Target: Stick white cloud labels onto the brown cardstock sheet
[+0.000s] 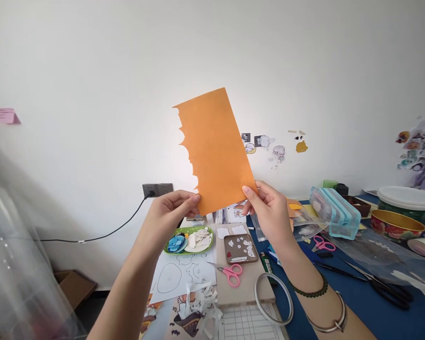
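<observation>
A sheet of orange paper (214, 151) is held up in front of the wall, tilted, its left edge cut into scallops with sharp points. My left hand (172, 210) pinches its lower left corner between thumb and fingers. At the lower right corner my right hand (269, 205) grips it, thumb in front and fingers behind. Below lie pink-handled scissors (232, 274), a brown tray (241, 249) with small white cutouts and one red piece, and a green tray (191, 251) with blue and white paper pieces. White paper with drawn outlines (170, 278) lies under my left forearm.
White paper scraps (201, 302) lie near the front. A silver ring (274, 298) rests by my right forearm. Farther right are more pink scissors (324, 244), black-handled scissors (386, 288), a striped blue pouch (336, 212) and a round tin (396, 224). A cable (120, 226) runs left from the socket.
</observation>
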Available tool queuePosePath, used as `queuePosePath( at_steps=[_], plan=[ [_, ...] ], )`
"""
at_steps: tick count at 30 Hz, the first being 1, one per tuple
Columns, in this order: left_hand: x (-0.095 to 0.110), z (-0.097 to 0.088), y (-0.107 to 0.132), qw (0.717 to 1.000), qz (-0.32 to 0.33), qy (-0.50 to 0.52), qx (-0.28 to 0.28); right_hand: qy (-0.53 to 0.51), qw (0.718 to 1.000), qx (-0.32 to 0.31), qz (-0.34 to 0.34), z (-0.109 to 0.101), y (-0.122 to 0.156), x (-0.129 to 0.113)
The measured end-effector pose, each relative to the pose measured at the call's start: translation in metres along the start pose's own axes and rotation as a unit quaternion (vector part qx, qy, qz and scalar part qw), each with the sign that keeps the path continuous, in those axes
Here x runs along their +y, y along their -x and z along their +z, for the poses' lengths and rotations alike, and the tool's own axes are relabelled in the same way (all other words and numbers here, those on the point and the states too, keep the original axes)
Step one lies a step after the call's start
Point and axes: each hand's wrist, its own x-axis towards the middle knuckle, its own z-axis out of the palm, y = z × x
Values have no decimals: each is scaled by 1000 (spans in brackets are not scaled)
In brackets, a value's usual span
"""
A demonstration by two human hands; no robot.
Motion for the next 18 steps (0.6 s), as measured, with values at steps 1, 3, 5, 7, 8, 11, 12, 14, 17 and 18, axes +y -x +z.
queuePosePath(
  at_steps=[1, 3, 5, 7, 8, 11, 12, 14, 17, 18],
  plan=[
    [-1, 0, 0, 1000, 1, -1, 3, 2, 1000, 0, 0, 0, 0, 1],
    [-1, 1, -1, 1000, -2, 2, 9, 3, 1000, -1, 1, 1, -1, 2],
    [-1, 3, -1, 1000, -7, 11, 10, 0, 1000, 0, 1, 1, -1, 3],
    [-1, 4, -1, 1000, -9, 20, 3, -3, 1000, 3, 3, 0, -2, 3],
    [-1, 4, 0, 1000, -9, 23, 1, -4, 1000, 4, 3, 0, -2, 3],
    [-1, 5, 1, 1000, -5, 27, 2, -1, 1000, 0, 4, -1, -2, 2],
    [-1, 5, 2, 1000, -2, 30, 4, -2, 1000, -2, 3, -2, -2, 2],
    [-1, 7, 3, 999, 5, 45, 12, -9, 1000, 0, 0, -3, -2, 2],
    [-1, 10, 6, 996, 13, 91, 22, -27, 999, 14, -20, -6, -1, 2],
    [0, 11, 7, 994, 14, 109, 21, -31, 999, 18, -28, -7, -1, 1]
  ],
)
